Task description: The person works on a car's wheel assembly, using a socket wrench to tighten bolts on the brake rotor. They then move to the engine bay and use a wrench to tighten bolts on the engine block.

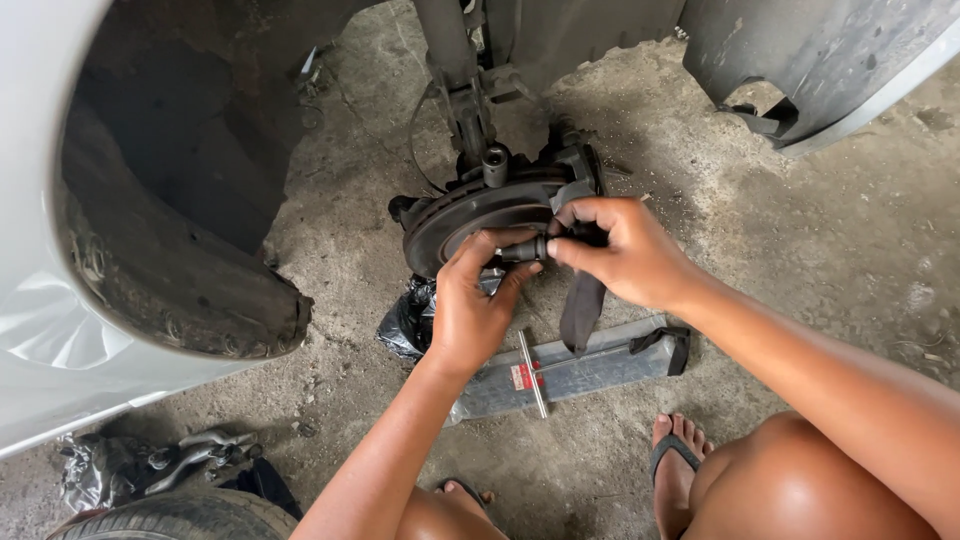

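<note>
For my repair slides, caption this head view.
Both hands, left hand and right hand, grip a small black part at the brake disc.

Both arms were extended forward. The left hand [468, 305] and the right hand [622, 252] were brought together, fingers pinched.

The socket [524, 249] I pinch is black. The brake disc [470, 210] is dark grey with a rusty brown face. The car's fender [40, 300] is silver-white, its wheel-arch liner [170, 200] dull grey-black. The plastic bag [405, 320] is glossy black, my sandal strap [672, 452] black, the concrete floor [800, 230] mottled grey.
</note>
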